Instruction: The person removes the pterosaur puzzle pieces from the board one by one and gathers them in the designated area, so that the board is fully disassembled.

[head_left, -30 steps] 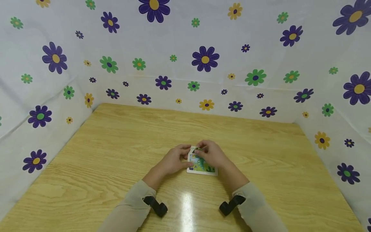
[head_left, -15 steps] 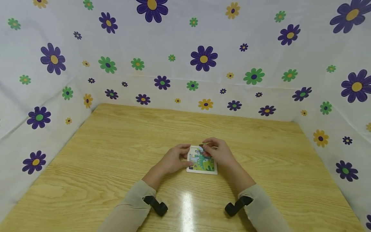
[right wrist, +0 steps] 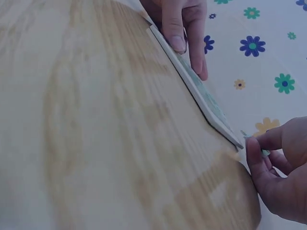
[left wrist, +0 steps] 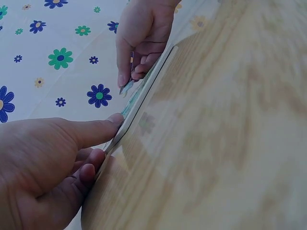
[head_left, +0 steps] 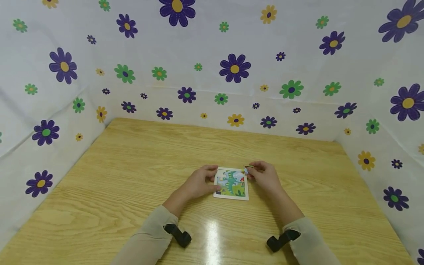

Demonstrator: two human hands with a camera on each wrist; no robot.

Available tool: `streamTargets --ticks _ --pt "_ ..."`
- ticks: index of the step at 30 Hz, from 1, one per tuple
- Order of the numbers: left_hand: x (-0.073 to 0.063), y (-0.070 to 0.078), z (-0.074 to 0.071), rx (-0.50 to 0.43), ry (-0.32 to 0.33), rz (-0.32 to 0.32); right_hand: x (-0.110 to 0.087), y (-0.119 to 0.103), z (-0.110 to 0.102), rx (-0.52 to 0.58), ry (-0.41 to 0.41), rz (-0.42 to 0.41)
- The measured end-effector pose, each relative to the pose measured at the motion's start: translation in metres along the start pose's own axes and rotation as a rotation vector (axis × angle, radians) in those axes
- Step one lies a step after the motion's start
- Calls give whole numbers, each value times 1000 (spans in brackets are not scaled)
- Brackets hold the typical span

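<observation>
Head view: I have the left grip [head_left: 198, 182] pinching the edge of the square, white-bordered dinosaur puzzle [head_left: 230, 184] on the yellow wood-grain counter [head_left: 149, 147], seemingly to steady it. My right grip [head_left: 265, 178] pinches a small, flat, pale-blue-and-green piece [head_left: 246, 171] near the far right corner.

Left wrist view: thumb [left wrist: 108, 130] on top, fingers [left wrist: 88, 170] alongside (a sensible brace, I judge).

Right wrist view: only fingertips [right wrist: 253, 147] hold the piece, probably for fine control.

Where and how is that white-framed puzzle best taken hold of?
Probably by the left edge of its white frame, coming in from the left and pinching top and side together. The puzzle looks thin and flat on the table, so its rim seems the easiest part to catch; the left hand holds it there.
</observation>
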State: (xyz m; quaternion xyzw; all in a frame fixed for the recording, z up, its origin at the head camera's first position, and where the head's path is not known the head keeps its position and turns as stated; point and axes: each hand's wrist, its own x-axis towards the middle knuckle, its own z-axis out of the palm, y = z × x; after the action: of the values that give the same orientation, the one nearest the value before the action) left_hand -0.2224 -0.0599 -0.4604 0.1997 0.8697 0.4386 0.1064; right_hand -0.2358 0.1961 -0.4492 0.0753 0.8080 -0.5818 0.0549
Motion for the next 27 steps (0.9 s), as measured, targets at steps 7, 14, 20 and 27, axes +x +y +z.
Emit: streamTargets --ticks 7,14,20,27 --pt "0 0 0 8 3 2 -1 6 -8 20 66 2" --pt "0 0 0 -2 -3 -10 -2 6 -8 -44 93 3" --pt "0 -3 2 -3 -1 -24 -3 10 -7 -99 110 -31" --pt "-1 0 2 8 13 -1 -2 11 -7 -73 135 -26"
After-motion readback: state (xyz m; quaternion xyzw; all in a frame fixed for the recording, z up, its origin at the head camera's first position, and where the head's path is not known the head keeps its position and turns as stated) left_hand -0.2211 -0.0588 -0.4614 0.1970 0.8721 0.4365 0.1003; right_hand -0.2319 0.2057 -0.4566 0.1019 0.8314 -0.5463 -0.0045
